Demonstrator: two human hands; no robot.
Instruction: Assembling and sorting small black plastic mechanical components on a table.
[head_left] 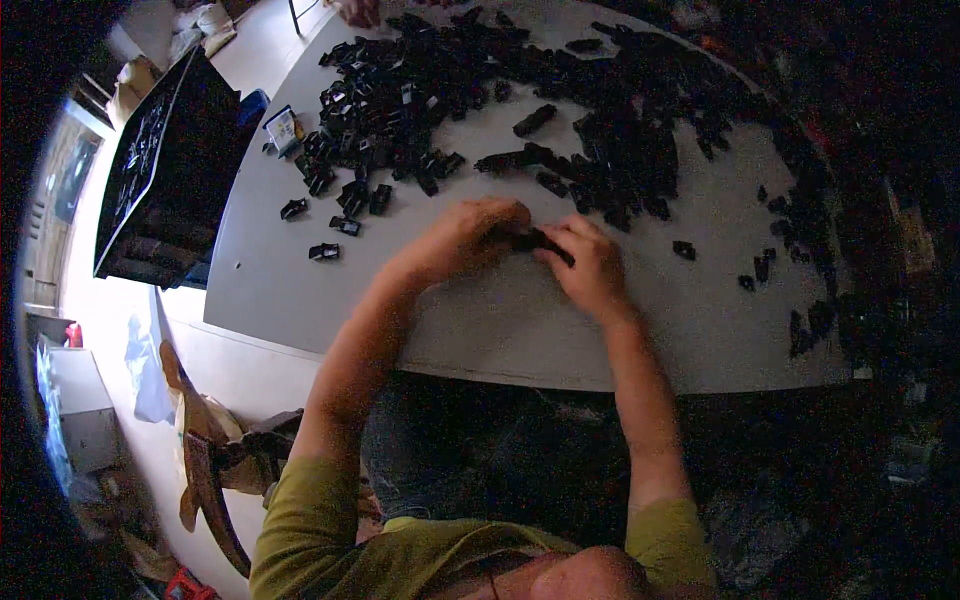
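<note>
Head view, left hand: the left hand (470,235) lies low over the grey table (500,320), its fingers (505,215) curled shut around the left end of a small black part (530,240).
Head view, right hand: the right hand (590,265) meets it from the other side; its fingers (560,240) are closed on the right end of the same black part, so both hands grip it together.
Head view, black part: it sits between the two hands, just above the table near the front middle; most of it is hidden by the fingers, and whether it touches the table I cannot tell.
Head view, pile: a wide heap of black parts (430,90) covers the far half of the table, just beyond the hands.
Head view, strays: loose black pieces (325,251) lie to the left of the left hand, and a few more (684,249) to the right of the right hand, each apart from the hands.
Head view, small box: a light-coloured box (283,128) stands at the left edge of the heap.
Head view, dark board: a large black board (160,170) leans off the left side of the table.
Head view, another person: a hand (358,10) shows at the far rim of the table, well apart from the pair at work.
</note>
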